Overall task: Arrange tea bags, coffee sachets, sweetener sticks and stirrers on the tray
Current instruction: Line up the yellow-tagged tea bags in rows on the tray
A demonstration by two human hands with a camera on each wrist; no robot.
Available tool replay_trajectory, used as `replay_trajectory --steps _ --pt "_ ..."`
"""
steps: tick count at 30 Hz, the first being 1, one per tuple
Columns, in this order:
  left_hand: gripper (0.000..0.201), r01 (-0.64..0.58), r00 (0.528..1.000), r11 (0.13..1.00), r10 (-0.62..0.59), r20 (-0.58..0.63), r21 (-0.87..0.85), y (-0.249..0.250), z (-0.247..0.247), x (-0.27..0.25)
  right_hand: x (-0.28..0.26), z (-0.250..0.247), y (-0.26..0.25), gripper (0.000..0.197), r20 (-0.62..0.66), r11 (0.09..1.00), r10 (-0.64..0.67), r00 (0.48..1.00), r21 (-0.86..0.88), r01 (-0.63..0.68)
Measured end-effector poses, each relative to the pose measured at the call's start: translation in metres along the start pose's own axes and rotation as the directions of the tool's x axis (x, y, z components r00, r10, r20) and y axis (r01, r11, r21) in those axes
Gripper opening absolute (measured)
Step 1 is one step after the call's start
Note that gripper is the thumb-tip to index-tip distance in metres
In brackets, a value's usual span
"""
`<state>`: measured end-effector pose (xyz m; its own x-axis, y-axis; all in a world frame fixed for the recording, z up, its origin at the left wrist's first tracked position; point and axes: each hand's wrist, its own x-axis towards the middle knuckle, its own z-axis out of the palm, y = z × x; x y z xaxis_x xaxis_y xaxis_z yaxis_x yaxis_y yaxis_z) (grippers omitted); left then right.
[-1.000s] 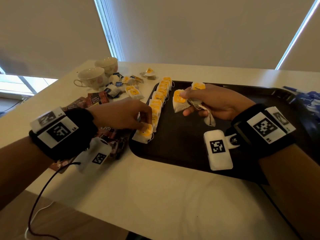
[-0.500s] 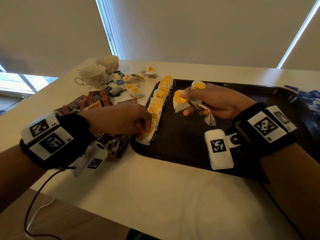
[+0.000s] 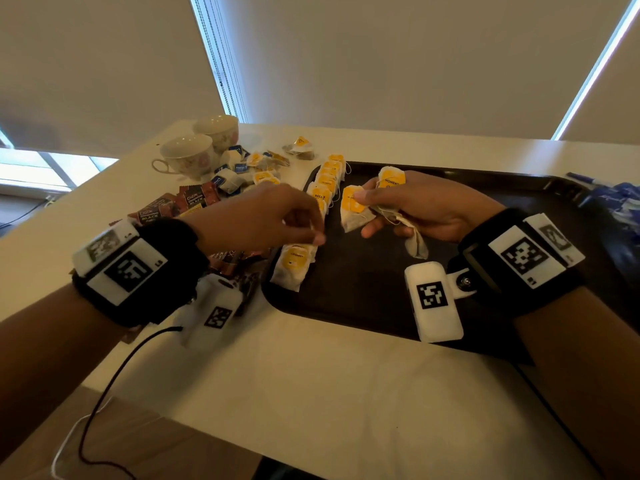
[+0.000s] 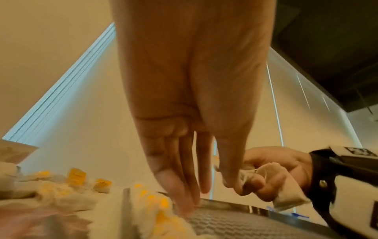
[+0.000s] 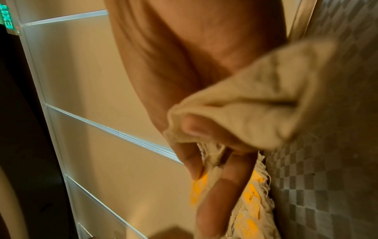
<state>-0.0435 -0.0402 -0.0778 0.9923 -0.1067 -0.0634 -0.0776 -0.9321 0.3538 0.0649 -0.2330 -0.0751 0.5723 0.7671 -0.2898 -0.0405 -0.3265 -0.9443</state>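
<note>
So far only the tea bags have made it across, judging by how things lie. Furthest left on the pale tabletop (image 3: 311,375), two white floral teacups (image 3: 188,155) stand by a loose heap of blue-tagged and yellow-tagged tea bags (image 3: 242,168), and nearer the person a pile of dark brown coffee sachets (image 3: 173,206) sits beside the tray, none of it sorted yet. Next comes the left hand (image 3: 263,220), hovering above the near end of the row with thumb and fingertips drawn together; the head view suggests a thin thread between them, but I cannot tell whether it pinches anything, and the left wrist view shows the fingers (image 4: 184,169) long and nearly straight, pointing down at the tray. Below it, a row of white paper tea bags with yellow tags (image 3: 322,192) runs along the left edge of the black textured plastic tray (image 3: 450,181), overlapping like tiles from far end to near. To the right, the right hand (image 3: 422,209) grips a small bunch of spare yellow-tagged tea bags (image 3: 355,209) above the tray floor, fingers curled round them. Beyond that the tray is mostly bare, and a blue patterned wrapper (image 3: 616,202) lies at its far right corner. Coffee sachets, remaining tea bags, sweetener sticks and stirrers are all left to do; I see no sticks or stirrers clearly
</note>
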Motion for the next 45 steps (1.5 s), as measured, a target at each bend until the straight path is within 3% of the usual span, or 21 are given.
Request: replay_trajectory --steps 2,4,7,11,17,25,30,33,39,42,45 --pt "0.026 -0.005 0.977 0.996 -0.014 -0.213 -0.091 0.009 0.002 0.005 -0.001 0.002 -0.001 0.008 0.003 1.000 -0.011 1.000 -0.020 0.011" --pt "0.032 -0.020 0.942 0.980 -0.049 -0.332 -0.200 0.017 0.005 0.011 -0.002 0.003 -0.002 0.008 0.011 0.999 -0.027 1.000 -0.040 0.028" --pt "0.044 -0.019 0.944 0.954 -0.081 -0.319 -0.300 0.025 0.007 0.019 -0.002 0.003 -0.003 0.012 0.019 0.996 -0.057 0.998 -0.065 0.058" --pt "0.026 -0.065 0.947 0.906 -0.077 -0.313 -0.418 0.027 0.009 0.024 -0.001 0.000 -0.002 0.012 0.002 0.996 -0.070 0.998 -0.047 0.070" --pt "0.013 -0.069 0.922 0.816 -0.167 -0.348 -0.574 0.025 0.011 0.022 -0.002 -0.003 -0.003 0.017 0.033 0.999 -0.041 0.999 0.000 0.041" --pt "0.009 -0.036 0.937 0.828 -0.167 -0.307 -0.559 0.025 0.000 0.002 0.003 -0.007 0.000 0.023 -0.020 1.000 -0.008 1.000 0.012 0.008" --pt "0.014 0.084 0.982 0.831 -0.162 -0.095 -0.551 0.017 -0.007 -0.027 0.003 -0.009 0.000 0.039 -0.040 1.000 0.020 0.999 -0.022 -0.021" --pt "0.023 0.156 0.986 0.841 -0.166 0.027 -0.519 0.008 0.001 -0.038 0.004 -0.007 0.001 0.042 -0.013 0.997 0.022 1.000 -0.074 -0.022" --pt "0.023 0.210 0.978 0.845 -0.193 0.086 -0.491 -0.002 0.018 -0.038 0.006 -0.009 0.002 0.039 -0.014 0.993 0.023 1.000 -0.117 -0.025" --pt "0.018 0.205 0.979 0.927 -0.190 0.078 -0.314 -0.004 0.019 -0.035 0.006 -0.010 0.002 0.036 -0.039 0.988 0.033 0.999 -0.152 -0.038" --pt "0.032 0.160 0.987 0.985 -0.160 0.005 -0.059 0.000 0.016 -0.033 0.005 -0.010 0.002 0.032 -0.034 0.991 0.035 0.999 -0.131 -0.039"
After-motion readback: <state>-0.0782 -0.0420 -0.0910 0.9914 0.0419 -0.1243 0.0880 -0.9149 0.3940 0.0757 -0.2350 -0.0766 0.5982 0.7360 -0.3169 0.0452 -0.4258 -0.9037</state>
